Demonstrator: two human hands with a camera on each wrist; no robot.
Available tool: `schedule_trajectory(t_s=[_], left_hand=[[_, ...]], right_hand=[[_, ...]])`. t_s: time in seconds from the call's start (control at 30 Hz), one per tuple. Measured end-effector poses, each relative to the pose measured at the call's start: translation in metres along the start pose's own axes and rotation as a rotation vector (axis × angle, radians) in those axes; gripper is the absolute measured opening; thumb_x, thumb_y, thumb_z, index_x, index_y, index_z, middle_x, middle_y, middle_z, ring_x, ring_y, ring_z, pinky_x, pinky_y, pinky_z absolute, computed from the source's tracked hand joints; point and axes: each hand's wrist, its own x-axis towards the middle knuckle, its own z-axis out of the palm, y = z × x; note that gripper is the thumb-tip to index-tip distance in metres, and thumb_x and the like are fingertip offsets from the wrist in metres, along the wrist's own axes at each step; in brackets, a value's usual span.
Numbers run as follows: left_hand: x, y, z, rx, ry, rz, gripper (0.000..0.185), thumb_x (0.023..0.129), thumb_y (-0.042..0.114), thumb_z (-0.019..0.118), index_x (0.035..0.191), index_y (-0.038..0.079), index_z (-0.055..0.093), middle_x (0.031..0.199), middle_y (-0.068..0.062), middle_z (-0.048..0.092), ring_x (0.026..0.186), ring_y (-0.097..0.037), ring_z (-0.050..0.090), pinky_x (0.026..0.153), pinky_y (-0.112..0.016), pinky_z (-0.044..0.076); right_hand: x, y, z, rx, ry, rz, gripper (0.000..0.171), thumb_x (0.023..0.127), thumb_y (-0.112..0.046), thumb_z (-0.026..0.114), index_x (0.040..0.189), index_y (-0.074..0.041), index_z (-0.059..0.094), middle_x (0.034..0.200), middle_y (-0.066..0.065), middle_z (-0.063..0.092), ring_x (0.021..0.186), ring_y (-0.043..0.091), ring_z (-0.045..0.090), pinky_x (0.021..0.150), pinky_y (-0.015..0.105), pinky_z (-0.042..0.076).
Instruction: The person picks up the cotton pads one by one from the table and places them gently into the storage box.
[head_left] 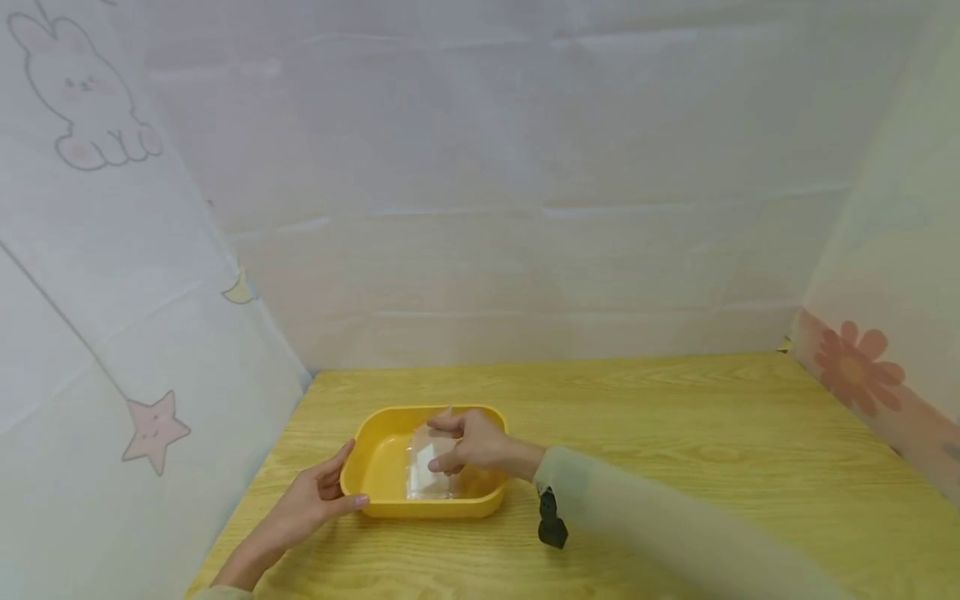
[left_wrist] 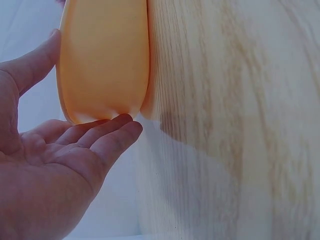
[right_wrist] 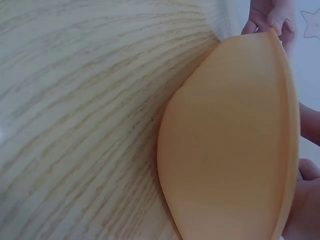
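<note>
A yellow plastic tray [head_left: 375, 467] sits on the wooden table near the left wall. My right hand [head_left: 444, 446] reaches over it from the right and pinches a clear plastic packet [head_left: 424, 475] with something white inside, low inside the tray. My left hand [head_left: 341, 483] rests against the tray's left front corner, fingers straight and thumb along the front wall. The left wrist view shows the open palm [left_wrist: 75, 160] touching the tray's outer wall [left_wrist: 105, 60]. The right wrist view shows mostly the tray's outside [right_wrist: 230, 140]; the packet is hidden there.
Pale cloth walls close in the table [head_left: 675, 450] on the left, back and right, with a star [head_left: 153, 429] and a flower [head_left: 855, 367] printed on them. A small black device [head_left: 551, 518] hangs at my right wrist. Bare wood stretches to the right of the tray.
</note>
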Motion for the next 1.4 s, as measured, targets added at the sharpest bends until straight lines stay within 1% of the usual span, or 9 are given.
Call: schedule_trajectory(t_s=[0.2,0.53,0.63,0.77,0.93,1.03,1.17,1.27,1.4], left_hand=[[-0.001,0.001,0.0,-0.01,-0.003,-0.017,0.096,0.1,0.018,0.077,0.166,-0.005,0.011,0.167,-0.031,0.017,0.144,-0.048,0.041,0.1,-0.031,0.055],[0.001,0.003,0.002,-0.041,-0.022,0.017,0.095,0.1,0.016,0.076,0.165,-0.007,0.01,0.166,-0.033,0.014,0.144,-0.049,0.041,0.099,-0.033,0.056],[0.0,0.002,0.002,-0.029,-0.011,0.007,0.095,0.1,0.016,0.077,0.165,-0.007,0.011,0.167,-0.032,0.015,0.145,-0.048,0.04,0.101,-0.032,0.055],[-0.002,0.0,0.003,-0.014,-0.002,-0.016,0.096,0.099,0.017,0.078,0.166,-0.006,0.012,0.167,-0.031,0.017,0.145,-0.047,0.04,0.101,-0.031,0.054],[-0.004,0.0,0.002,-0.009,0.002,-0.016,0.096,0.099,0.019,0.078,0.165,-0.006,0.013,0.167,-0.03,0.018,0.146,-0.047,0.038,0.102,-0.031,0.054],[-0.004,0.0,0.001,-0.01,-0.001,-0.011,0.095,0.1,0.019,0.077,0.166,-0.005,0.013,0.168,-0.03,0.017,0.146,-0.047,0.039,0.101,-0.031,0.054],[-0.003,0.0,0.001,-0.017,-0.016,0.002,0.094,0.101,0.017,0.075,0.166,-0.006,0.01,0.167,-0.031,0.016,0.143,-0.048,0.042,0.1,-0.031,0.055],[-0.003,0.0,0.0,-0.023,-0.019,0.007,0.095,0.101,0.017,0.075,0.166,-0.006,0.01,0.166,-0.032,0.016,0.143,-0.048,0.043,0.099,-0.031,0.055],[-0.003,-0.002,-0.002,-0.015,-0.011,0.0,0.094,0.101,0.019,0.076,0.167,-0.001,0.013,0.168,-0.029,0.018,0.146,-0.047,0.038,0.103,-0.033,0.054]], right_hand=[[0.0,0.002,0.008,-0.065,0.041,0.056,0.068,0.083,0.003,0.088,0.145,0.004,0.061,0.144,0.022,0.062,0.061,0.015,0.067,0.064,0.036,0.064],[0.004,0.004,0.011,-0.239,0.091,0.117,0.07,0.081,-0.005,0.093,0.145,0.0,0.064,0.143,0.024,0.062,0.053,0.014,0.06,0.05,0.021,0.051],[0.002,0.003,0.013,-0.263,0.092,0.13,0.069,0.082,-0.007,0.092,0.145,-0.002,0.064,0.143,0.024,0.061,0.053,0.015,0.06,0.049,0.022,0.05],[-0.004,0.0,0.016,-0.269,0.086,0.139,0.066,0.083,-0.009,0.092,0.143,-0.001,0.066,0.142,0.021,0.064,0.052,0.021,0.063,0.049,0.026,0.053],[-0.01,-0.007,0.015,-0.334,0.066,0.114,0.061,0.083,-0.01,0.092,0.139,0.002,0.068,0.134,0.016,0.07,0.055,0.03,0.065,0.045,0.024,0.046],[-0.014,-0.017,0.01,-0.41,0.043,0.092,0.058,0.085,-0.011,0.091,0.137,0.002,0.069,0.123,0.017,0.074,0.059,0.033,0.069,0.045,0.022,0.043],[-0.024,-0.033,-0.002,-0.511,0.031,0.023,0.049,0.089,-0.014,0.087,0.133,0.001,0.072,0.124,0.021,0.073,0.062,0.031,0.073,0.046,0.023,0.045],[-0.037,-0.045,-0.017,-0.515,0.043,-0.039,0.041,0.093,-0.015,0.083,0.13,0.001,0.074,0.129,0.022,0.07,0.068,0.026,0.074,0.053,0.025,0.054],[-0.061,-0.05,-0.045,-0.526,0.086,-0.13,0.034,0.098,-0.021,0.079,0.126,-0.003,0.076,0.122,0.012,0.075,0.087,0.018,0.073,0.068,0.029,0.06]])
